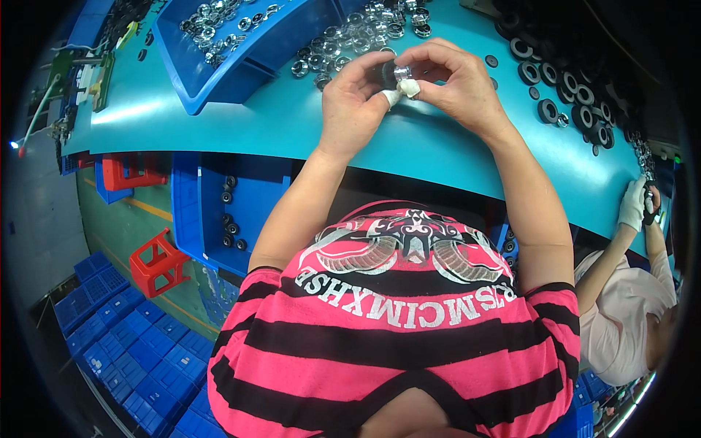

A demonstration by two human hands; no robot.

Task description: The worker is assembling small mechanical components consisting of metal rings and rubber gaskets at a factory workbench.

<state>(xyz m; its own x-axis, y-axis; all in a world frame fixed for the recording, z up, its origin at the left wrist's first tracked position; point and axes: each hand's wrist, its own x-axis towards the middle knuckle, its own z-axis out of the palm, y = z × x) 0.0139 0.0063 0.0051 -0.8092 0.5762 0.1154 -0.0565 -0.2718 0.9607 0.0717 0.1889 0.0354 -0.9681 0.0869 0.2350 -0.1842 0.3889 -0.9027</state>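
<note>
My two hands meet over the far middle of the turquoise table (285, 131). A small black rubber tyre (377, 74) is gripped between the thumb and fingers of my left hand (347, 109). Against it, my right hand (467, 91) pinches a shiny chrome wheel rim (402, 72). White tape wraps both thumb tips. How far the rim sits inside the tyre cannot be made out, as the fingers partly cover both. Just beyond my hands lies a heap of loose chrome rims (332, 47).
A blue bin (197, 98) with chrome rims stands at left. Black tyres (548, 109) lie scattered at right, near a co-worker's gloved hand (631, 204). Below the table edge, a blue crate (259, 190) holds several finished-looking wheels. Red stools (157, 263) and stacked blue crates (139, 350) fill the lower left.
</note>
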